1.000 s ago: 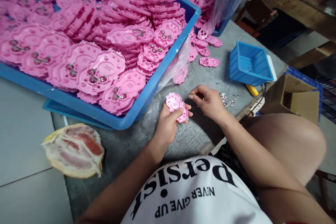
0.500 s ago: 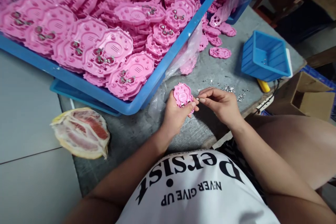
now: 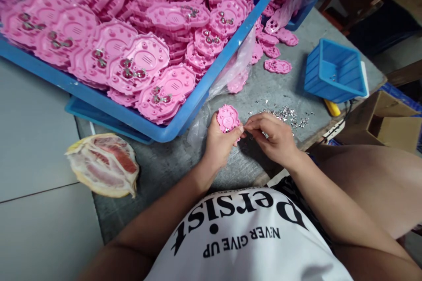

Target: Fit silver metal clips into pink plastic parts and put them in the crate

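Just off the near right corner of a large, rectangular, blue plastic crate [image 3: 161,131], a flat pink plastic plate with a scalloped oval outline [image 3: 228,117] is held above a scuffed grey tabletop [image 3: 244,167]. Its long axis runs away from the wearer's body, the far end leaning slightly toward the crate; its patterned face is turned up, with a glint of metal showing near the close end.

The left hand [image 3: 220,142], on the crate's side of the plate, is curled closed around it, thumb across the near end. The right hand [image 3: 275,138], on the side away from the crate, is nearly closed, its thumb and fingertips drawn together beside the left thumb; whether they pinch a small piece cannot be told.

The left thumb hides part of the plate's near end. The stacked pink plates [image 3: 151,59] in the crate, several bearing silvery parts, are cut off above and to the left.

Right of the crate, tiny silvery metal pieces [image 3: 290,116] lie scattered, too small to make out singly. Farther right of it stands a small blue plastic bin [image 3: 332,90], with loose pink plates [image 3: 277,66] between. An opened yellow-rinded fruit [image 3: 105,164] lies on the near side of the crate; an open brown cardboard box [image 3: 395,134] sits well to its right.
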`<state>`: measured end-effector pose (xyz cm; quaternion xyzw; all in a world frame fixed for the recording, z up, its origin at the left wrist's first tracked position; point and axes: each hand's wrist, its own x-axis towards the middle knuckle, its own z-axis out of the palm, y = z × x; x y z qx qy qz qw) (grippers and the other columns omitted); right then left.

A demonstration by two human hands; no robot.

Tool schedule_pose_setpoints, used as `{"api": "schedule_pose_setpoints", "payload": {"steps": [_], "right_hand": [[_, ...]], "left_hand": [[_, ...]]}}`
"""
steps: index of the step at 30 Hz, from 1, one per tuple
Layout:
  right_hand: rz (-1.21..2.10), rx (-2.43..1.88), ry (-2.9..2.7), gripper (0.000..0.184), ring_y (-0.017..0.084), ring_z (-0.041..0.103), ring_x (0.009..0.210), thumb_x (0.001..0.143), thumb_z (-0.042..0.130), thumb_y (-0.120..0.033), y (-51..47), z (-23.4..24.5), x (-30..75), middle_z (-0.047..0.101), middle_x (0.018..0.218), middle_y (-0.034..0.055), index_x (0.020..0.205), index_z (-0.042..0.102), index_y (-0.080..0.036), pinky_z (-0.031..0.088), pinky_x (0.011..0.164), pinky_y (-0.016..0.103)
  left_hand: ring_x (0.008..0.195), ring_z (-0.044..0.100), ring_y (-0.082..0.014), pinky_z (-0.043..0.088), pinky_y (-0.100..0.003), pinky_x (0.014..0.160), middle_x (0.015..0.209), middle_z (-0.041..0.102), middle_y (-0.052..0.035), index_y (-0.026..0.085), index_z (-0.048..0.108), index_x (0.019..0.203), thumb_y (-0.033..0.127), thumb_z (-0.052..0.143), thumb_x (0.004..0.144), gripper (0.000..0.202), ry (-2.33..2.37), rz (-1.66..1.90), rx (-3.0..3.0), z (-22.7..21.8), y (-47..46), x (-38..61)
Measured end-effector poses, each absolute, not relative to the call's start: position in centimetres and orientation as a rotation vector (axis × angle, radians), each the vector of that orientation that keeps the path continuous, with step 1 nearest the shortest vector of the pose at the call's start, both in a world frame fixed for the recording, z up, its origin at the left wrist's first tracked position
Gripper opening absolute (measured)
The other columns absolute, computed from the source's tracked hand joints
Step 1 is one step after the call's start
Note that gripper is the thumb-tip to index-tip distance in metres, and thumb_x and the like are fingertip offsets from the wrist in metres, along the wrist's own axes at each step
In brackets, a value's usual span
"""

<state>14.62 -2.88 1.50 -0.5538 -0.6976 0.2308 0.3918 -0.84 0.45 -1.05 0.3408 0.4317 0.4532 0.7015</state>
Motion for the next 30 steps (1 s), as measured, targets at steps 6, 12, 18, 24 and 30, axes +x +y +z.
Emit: {"api": "schedule_pose_setpoints", "payload": {"steps": [6, 12, 18, 24, 30], "right_hand": [[0.952, -1.511, -1.229, 0.024, 0.017, 0.067, 0.075, 0.082, 0.08, -0.045, -2.7, 0.8, 14.6, 0.075, 0.085, 0.0035, 0.088, 0.073, -0.023, 0.052, 0.069, 0.032], [1.194, -1.47, -1.092, 0.041, 0.014, 0.058, 0.064, 0.067, 0.091, -0.054, -2.3, 0.8, 14.2, 0.069, 0.07, -0.0001, 0.074, 0.07, -0.02, 0.045, 0.063, 0.028], [1.272, -1.434, -1.0, 0.041, 0.012, 0.046, 0.056, 0.071, 0.087, -0.056, -2.1, 1.1, 13.8, 0.064, 0.064, -0.0011, 0.07, 0.068, -0.02, 0.036, 0.056, 0.028], [1.25, -1.433, -0.943, 0.044, 0.011, 0.047, 0.06, 0.064, 0.091, -0.058, -2.0, 0.9, 13.8, 0.066, 0.078, 0.0021, 0.066, 0.068, -0.02, 0.035, 0.053, 0.027], [1.092, -1.482, -1.066, 0.029, 0.023, 0.065, 0.095, 0.074, 0.086, -0.047, -2.3, 0.6, 14.1, 0.069, 0.095, 0.0068, 0.066, 0.072, -0.023, 0.053, 0.081, 0.037]], "left_hand": [[0.06, 0.063, -0.0117, 0.047, -0.023, 0.054, 0.077, 0.068, 0.0034, 0.021, 0.056, 0.094, 0.014, 0.079, 0.07, 0.034, 0.99, 1.05, 0.826, -0.8, 0.5, -0.7], [0.064, 0.064, -0.0125, 0.048, -0.024, 0.057, 0.078, 0.069, 0.0025, 0.021, 0.058, 0.094, 0.015, 0.081, 0.07, 0.034, 0.997, 1.063, 0.871, -1.3, 0.5, -0.8], [0.061, 0.067, -0.0133, 0.042, -0.022, 0.048, 0.08, 0.071, 0.0013, 0.021, 0.056, 0.1, 0.021, 0.08, 0.072, 0.036, 0.96, 1.017, 0.798, -0.7, 0.3, -0.9], [0.061, 0.069, -0.0135, 0.042, -0.021, 0.048, 0.083, 0.072, 0.0, 0.021, 0.053, 0.103, 0.019, 0.074, 0.074, 0.036, 0.88, 1.011, 0.732, -0.3, 0.3, -1.0], [0.069, 0.072, -0.0201, 0.044, -0.025, 0.044, 0.084, 0.071, -0.0056, 0.021, 0.056, 0.103, 0.068, 0.065, 0.085, 0.051, 0.812, 0.95, 0.64, -1.0, 0.4, -0.8]]}}
